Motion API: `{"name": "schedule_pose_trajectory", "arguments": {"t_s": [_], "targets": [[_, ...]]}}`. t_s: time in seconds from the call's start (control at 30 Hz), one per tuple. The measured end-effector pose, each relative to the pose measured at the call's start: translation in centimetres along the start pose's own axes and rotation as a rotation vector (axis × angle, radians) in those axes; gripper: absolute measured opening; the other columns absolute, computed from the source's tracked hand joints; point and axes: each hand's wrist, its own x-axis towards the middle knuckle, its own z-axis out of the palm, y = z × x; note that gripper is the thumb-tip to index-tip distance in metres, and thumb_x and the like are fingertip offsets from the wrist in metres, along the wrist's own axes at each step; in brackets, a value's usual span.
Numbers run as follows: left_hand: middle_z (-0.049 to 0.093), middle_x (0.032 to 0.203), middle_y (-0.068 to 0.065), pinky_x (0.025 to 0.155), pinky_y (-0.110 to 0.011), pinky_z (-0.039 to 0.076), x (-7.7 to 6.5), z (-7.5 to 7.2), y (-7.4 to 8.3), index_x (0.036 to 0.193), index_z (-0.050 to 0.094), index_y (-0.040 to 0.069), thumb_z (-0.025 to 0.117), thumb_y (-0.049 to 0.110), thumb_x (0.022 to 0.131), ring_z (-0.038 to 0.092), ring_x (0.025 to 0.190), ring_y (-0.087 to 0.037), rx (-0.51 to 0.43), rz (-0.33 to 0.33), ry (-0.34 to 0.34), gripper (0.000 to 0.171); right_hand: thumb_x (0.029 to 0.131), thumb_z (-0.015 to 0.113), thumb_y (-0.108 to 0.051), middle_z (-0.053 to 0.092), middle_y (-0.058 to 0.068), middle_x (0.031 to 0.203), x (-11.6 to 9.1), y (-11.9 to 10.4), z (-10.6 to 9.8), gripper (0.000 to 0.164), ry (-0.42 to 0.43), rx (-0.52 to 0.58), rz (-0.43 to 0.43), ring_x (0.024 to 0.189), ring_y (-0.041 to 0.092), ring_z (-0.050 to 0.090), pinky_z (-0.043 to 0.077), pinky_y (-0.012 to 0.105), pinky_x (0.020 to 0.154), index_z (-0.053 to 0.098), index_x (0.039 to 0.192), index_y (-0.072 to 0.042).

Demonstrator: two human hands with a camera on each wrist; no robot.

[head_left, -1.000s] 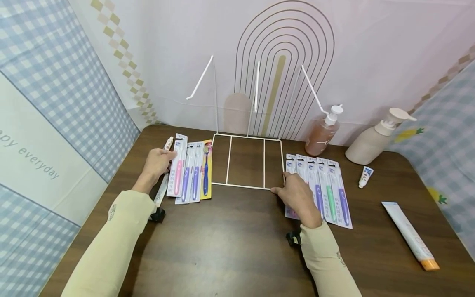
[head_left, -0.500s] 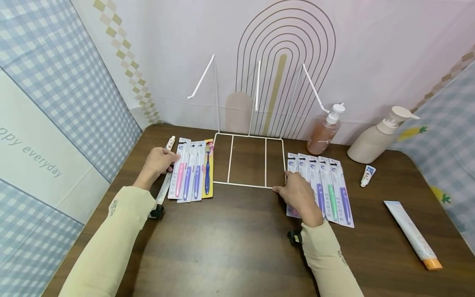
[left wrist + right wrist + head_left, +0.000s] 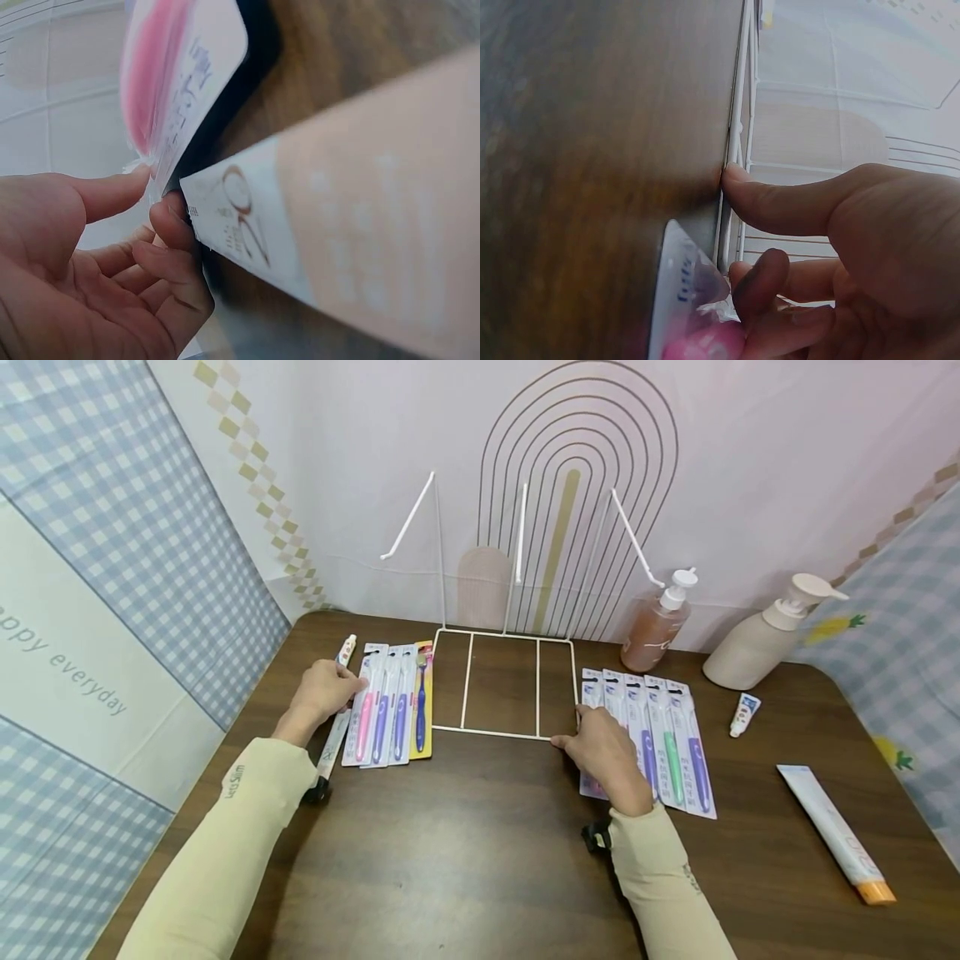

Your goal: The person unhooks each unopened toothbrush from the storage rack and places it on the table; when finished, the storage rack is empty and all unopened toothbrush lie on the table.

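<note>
At the left, my left hand (image 3: 322, 692) pinches the edge of a packaged pink toothbrush (image 3: 363, 727) between thumb and fingers; the left wrist view shows the card lifted there. Beside it lie two packaged purple toothbrushes (image 3: 381, 727) and a blue toothbrush (image 3: 421, 714) on a yellow card. A white wire rack (image 3: 498, 733) with three raised prongs stands in the middle. My right hand (image 3: 603, 747) holds its front right corner, the thumb (image 3: 769, 202) against the wire. Several packaged toothbrushes (image 3: 673, 760) lie fanned beside and partly under that hand.
Behind on the right are an amber pump bottle (image 3: 651, 631) and a beige pump bottle (image 3: 750, 647). A small tube (image 3: 744, 716) and a large orange-capped tube (image 3: 832, 831) lie at the right. Under the left hand are a long tube (image 3: 333, 745) and a small tube (image 3: 347, 650).
The left hand has shifted the pink toothbrush pack slightly toward me and right, so its top now lines up more closely with the purple packs. The right hand stays at the rack corner.
</note>
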Motion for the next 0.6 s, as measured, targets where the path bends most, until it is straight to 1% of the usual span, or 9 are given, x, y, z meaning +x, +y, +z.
{"name": "schedule_pose_trajectory", "arguments": {"t_s": [0.03, 0.17, 0.23, 0.27, 0.33, 0.37, 0.47, 0.57, 0.6], "targets": [[0.069, 0.078, -0.003, 0.064, -0.034, 0.052, 0.2, 0.1, -0.2, 0.108, 0.079, 0.000, 0.070, 0.031, 0.109, 0.064, 0.064, -0.014, 0.002, 0.005, 0.006, 0.032, 0.095, 0.093, -0.045, 0.079, 0.028, 0.127, -0.1, -0.1, -0.1, 0.082, 0.003, 0.003, 0.002, 0.087, 0.034, 0.066, 0.057, 0.052, 0.077, 0.066, 0.156, 0.002], [0.070, 0.076, -0.003, 0.065, -0.036, 0.051, -0.1, -0.1, -0.1, 0.109, 0.080, 0.000, 0.071, 0.032, 0.108, 0.064, 0.065, -0.016, 0.006, 0.017, -0.007, 0.033, 0.095, 0.093, -0.045, 0.079, 0.027, 0.124, -0.1, -0.1, 0.0, 0.079, 0.010, 0.001, -0.004, 0.088, 0.034, 0.067, 0.057, 0.053, 0.077, 0.067, 0.153, 0.003], [0.071, 0.079, -0.005, 0.066, -0.035, 0.051, -0.7, -0.2, 0.4, 0.110, 0.080, 0.000, 0.072, 0.030, 0.108, 0.064, 0.067, -0.017, 0.008, 0.020, -0.008, 0.031, 0.095, 0.093, -0.045, 0.079, 0.026, 0.122, 0.1, 0.2, 0.2, 0.077, 0.016, -0.002, -0.011, 0.088, 0.033, 0.067, 0.057, 0.052, 0.077, 0.068, 0.152, 0.002], [0.071, 0.080, -0.005, 0.067, -0.036, 0.052, -1.3, -0.3, 0.8, 0.112, 0.080, -0.001, 0.071, 0.030, 0.108, 0.064, 0.068, -0.017, 0.009, 0.020, -0.015, 0.032, 0.095, 0.092, -0.045, 0.079, 0.026, 0.122, 0.2, 0.4, 0.3, 0.077, 0.014, -0.004, -0.017, 0.087, 0.032, 0.067, 0.057, 0.051, 0.076, 0.068, 0.151, 0.003], [0.071, 0.082, -0.006, 0.067, -0.034, 0.052, -1.9, -0.4, 1.2, 0.112, 0.079, -0.001, 0.070, 0.029, 0.109, 0.064, 0.069, -0.017, 0.008, 0.018, -0.008, 0.031, 0.095, 0.092, -0.046, 0.080, 0.024, 0.119, 0.4, 0.7, 0.7, 0.075, 0.018, -0.009, -0.026, 0.086, 0.032, 0.068, 0.057, 0.049, 0.075, 0.070, 0.149, 0.002], [0.070, 0.081, -0.005, 0.066, -0.034, 0.051, -2.1, -0.3, 1.2, 0.109, 0.079, -0.001, 0.070, 0.028, 0.108, 0.063, 0.068, -0.016, 0.007, 0.013, 0.003, 0.030, 0.095, 0.092, -0.046, 0.079, 0.024, 0.117, 0.4, 0.8, 0.8, 0.073, 0.020, -0.011, -0.033, 0.085, 0.032, 0.068, 0.056, 0.048, 0.073, 0.070, 0.147, 0.002], [0.070, 0.086, -0.008, 0.067, -0.033, 0.051, -3.2, -0.5, 1.7, 0.110, 0.077, -0.002, 0.069, 0.027, 0.109, 0.063, 0.071, -0.017, 0.012, 0.016, 0.012, 0.030, 0.095, 0.092, -0.045, 0.079, 0.021, 0.109, 0.6, 1.0, 1.3, 0.070, 0.028, -0.008, -0.046, 0.082, 0.031, 0.068, 0.054, 0.047, 0.070, 0.072, 0.143, 0.002], [0.073, 0.098, -0.012, 0.067, -0.034, 0.050, -4.1, -0.6, 1.8, 0.117, 0.076, -0.001, 0.070, 0.029, 0.110, 0.064, 0.077, -0.019, 0.036, 0.011, 0.033, 0.032, 0.094, 0.093, -0.044, 0.077, 0.019, 0.103, 0.5, 0.8, 1.5, 0.065, 0.036, -0.006, -0.048, 0.080, 0.032, 0.067, 0.053, 0.048, 0.070, 0.074, 0.138, 0.000], [0.075, 0.104, -0.015, 0.068, -0.035, 0.050, -4.5, -0.8, 2.0, 0.121, 0.075, -0.002, 0.069, 0.030, 0.111, 0.065, 0.080, -0.020, 0.052, 0.014, 0.038, 0.034, 0.094, 0.093, -0.043, 0.077, 0.018, 0.102, 0.3, 0.5, 1.4, 0.064, 0.031, -0.002, -0.048, 0.080, 0.032, 0.066, 0.053, 0.049, 0.071, 0.074, 0.138, 0.000]]}}
